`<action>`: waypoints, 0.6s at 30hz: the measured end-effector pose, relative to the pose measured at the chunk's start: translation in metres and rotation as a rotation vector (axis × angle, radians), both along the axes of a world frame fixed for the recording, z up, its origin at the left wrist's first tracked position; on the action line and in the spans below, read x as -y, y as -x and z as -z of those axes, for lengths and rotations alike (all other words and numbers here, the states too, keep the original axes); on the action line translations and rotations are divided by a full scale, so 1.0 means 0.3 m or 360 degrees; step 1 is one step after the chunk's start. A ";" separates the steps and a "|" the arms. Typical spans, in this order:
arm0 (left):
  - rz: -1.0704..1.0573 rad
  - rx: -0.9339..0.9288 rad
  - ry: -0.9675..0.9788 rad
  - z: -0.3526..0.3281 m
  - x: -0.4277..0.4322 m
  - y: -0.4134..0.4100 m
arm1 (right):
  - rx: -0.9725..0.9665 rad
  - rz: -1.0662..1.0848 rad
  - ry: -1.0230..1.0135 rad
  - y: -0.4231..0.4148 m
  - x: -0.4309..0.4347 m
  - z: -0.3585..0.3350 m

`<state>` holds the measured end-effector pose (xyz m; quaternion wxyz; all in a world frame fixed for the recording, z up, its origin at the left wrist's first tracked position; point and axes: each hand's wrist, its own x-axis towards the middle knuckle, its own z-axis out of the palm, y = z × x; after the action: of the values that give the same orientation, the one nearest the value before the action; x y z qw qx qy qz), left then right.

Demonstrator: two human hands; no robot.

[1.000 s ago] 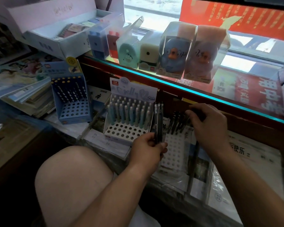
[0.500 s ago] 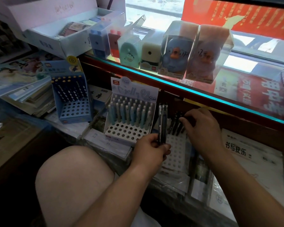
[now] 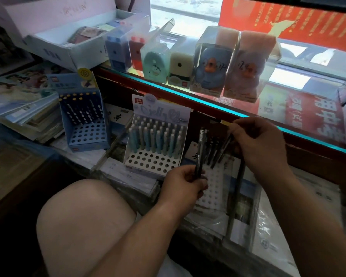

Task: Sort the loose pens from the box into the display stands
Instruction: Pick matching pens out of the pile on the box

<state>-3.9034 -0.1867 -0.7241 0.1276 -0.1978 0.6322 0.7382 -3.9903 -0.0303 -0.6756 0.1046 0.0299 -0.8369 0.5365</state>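
Observation:
My left hand (image 3: 185,184) grips a small bunch of black pens (image 3: 201,151) upright, just in front of a white perforated display stand (image 3: 214,184). Several black pens (image 3: 215,150) stand in that stand's back rows. My right hand (image 3: 262,144) is over those back rows and pinches one black pen (image 3: 226,145) that slants down toward the holes. To the left, a white stand (image 3: 154,161) holds several pale blue and green pens (image 3: 158,138). Further left stands a blue display stand (image 3: 86,136) with several dark pens at its back.
A glass counter edge (image 3: 198,100) runs above the stands, with boxed pencil sharpeners (image 3: 214,60) on top. Stacked notebooks (image 3: 24,108) lie at the left, wrapped booklets (image 3: 268,226) under and right of the stands. My bare knee (image 3: 84,222) is in front. A white open box (image 3: 72,43) sits top left.
My right hand has lifted from the stand's back rows and now pinches a black pen at a slant. The left hand and its bunch of pens stayed nearly still.

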 end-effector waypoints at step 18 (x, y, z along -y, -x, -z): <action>-0.0097 0.0022 -0.0066 0.006 0.005 0.004 | -0.0281 0.0138 -0.0515 -0.008 -0.029 0.117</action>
<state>-3.9045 -0.1881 -0.7259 0.1135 -0.2193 0.6095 0.7533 -3.9878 -0.0215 -0.7106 0.1946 0.0572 -0.9003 0.3851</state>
